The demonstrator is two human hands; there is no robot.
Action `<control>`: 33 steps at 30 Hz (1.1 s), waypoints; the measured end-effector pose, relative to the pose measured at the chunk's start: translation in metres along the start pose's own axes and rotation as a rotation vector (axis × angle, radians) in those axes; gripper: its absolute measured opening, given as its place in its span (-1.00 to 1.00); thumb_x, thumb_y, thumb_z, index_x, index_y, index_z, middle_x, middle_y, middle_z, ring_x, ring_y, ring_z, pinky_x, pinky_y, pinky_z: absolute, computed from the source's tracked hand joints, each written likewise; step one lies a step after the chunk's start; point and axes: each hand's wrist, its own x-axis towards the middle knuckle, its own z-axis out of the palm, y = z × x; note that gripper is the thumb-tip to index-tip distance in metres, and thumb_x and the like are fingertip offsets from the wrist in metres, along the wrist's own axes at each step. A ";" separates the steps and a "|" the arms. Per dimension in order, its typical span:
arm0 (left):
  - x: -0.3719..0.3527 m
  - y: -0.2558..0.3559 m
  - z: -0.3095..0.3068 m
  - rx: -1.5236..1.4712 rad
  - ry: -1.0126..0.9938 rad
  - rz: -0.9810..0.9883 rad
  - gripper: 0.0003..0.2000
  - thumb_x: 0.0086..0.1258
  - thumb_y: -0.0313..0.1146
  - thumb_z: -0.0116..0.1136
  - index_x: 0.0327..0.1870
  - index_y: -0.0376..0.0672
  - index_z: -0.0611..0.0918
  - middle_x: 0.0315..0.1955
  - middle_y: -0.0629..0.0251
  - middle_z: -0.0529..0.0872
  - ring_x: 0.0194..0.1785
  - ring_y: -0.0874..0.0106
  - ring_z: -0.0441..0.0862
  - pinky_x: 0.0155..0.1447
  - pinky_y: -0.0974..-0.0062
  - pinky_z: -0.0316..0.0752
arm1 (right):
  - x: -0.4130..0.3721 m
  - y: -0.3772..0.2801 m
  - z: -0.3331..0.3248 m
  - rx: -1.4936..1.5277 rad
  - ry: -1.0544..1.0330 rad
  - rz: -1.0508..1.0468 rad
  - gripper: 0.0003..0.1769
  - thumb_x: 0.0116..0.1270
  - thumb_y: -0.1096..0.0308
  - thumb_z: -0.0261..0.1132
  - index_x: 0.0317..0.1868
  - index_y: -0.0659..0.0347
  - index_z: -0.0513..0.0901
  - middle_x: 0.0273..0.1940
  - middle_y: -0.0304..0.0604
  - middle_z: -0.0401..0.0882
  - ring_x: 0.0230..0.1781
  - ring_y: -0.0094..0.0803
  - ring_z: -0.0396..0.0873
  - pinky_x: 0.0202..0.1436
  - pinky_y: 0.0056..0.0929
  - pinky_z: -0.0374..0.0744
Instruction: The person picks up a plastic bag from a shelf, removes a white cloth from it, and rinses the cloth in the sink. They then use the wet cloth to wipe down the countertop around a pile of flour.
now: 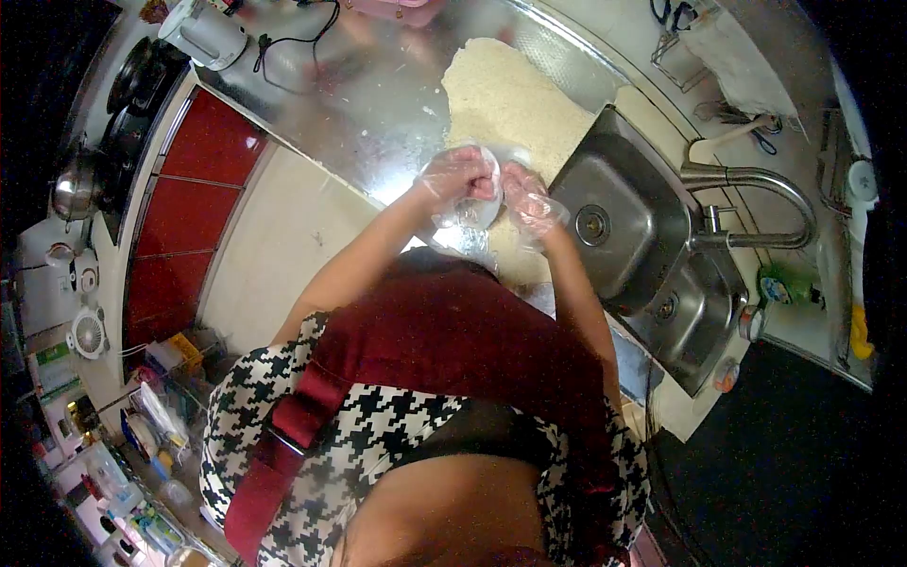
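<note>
Clear plastic gloves cover both of my hands above the counter's front edge. My left hand (pixel 460 180) has its fingers curled at a white, round-edged thing (pixel 493 210), thin and perhaps a dish; its kind is not clear. Close beside it, my right hand (pixel 527 197) is closed with bent fingers at the right side of the same white thing. The fingers hide much of it. Behind and below the hands, a large cream-coloured sheet (pixel 510 94) with an uneven outline lies flat on the metal counter (pixel 368 123).
A double steel sink (pixel 614 180) with a curved tap (pixel 798 203) is to the right. At the upper left stand a white kettle (pixel 203 36) and a black cable (pixel 298 40). A pink container (pixel 392 9) sits at the back. Red cabinet doors (pixel 194 203) are at left.
</note>
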 end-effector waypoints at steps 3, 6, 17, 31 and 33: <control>0.001 0.000 0.000 0.039 -0.049 0.003 -0.87 0.26 -0.44 0.12 -0.26 -0.27 0.50 -0.43 0.27 0.55 -0.40 0.46 0.55 -0.23 0.43 0.58 | -0.005 -0.045 -0.013 0.325 -0.140 0.221 -0.68 0.30 0.14 0.11 -0.15 0.23 0.50 -0.29 -0.13 0.54 -0.23 -0.38 0.49 -0.12 -0.43 0.46; 0.003 0.001 0.002 0.116 -0.010 -0.022 -0.86 0.25 -0.40 0.13 -0.25 -0.25 0.51 -0.40 0.28 0.56 -0.40 0.46 0.54 -0.26 0.43 0.57 | -0.001 -0.046 -0.020 0.016 -0.086 0.217 -0.76 0.34 0.24 0.07 -0.21 0.25 0.51 -0.36 -0.34 0.47 -0.35 -0.57 0.38 -0.22 -0.54 0.42; 0.013 -0.006 0.003 0.249 -0.003 0.062 -0.84 0.21 -0.34 0.18 -0.34 -0.24 0.54 -0.52 0.31 0.56 -0.45 0.50 0.51 -0.37 0.54 0.48 | 0.002 -0.035 -0.011 -0.045 0.144 -0.136 -0.80 0.11 0.27 0.29 -0.32 0.19 0.58 -0.43 -0.13 0.62 -0.49 -0.37 0.57 -0.37 -0.40 0.52; 0.001 0.001 0.013 0.548 -0.116 0.101 -0.84 0.28 -0.28 0.11 -0.39 -0.18 0.52 -0.55 0.40 0.54 -0.47 0.59 0.47 -0.33 0.62 0.43 | 0.000 -0.031 -0.004 -0.048 0.121 -0.033 -0.85 0.25 0.33 0.19 -0.24 0.21 0.49 -0.43 -0.27 0.51 -0.43 -0.57 0.42 -0.34 -0.53 0.46; -0.001 0.004 0.015 0.617 -0.108 0.115 -0.84 0.27 -0.29 0.12 -0.42 -0.17 0.50 -0.56 0.39 0.54 -0.48 0.59 0.46 -0.34 0.61 0.43 | 0.002 -0.023 0.000 0.119 0.148 0.103 -0.85 0.26 0.35 0.19 -0.21 0.23 0.50 -0.38 -0.30 0.52 -0.38 -0.59 0.43 -0.30 -0.57 0.46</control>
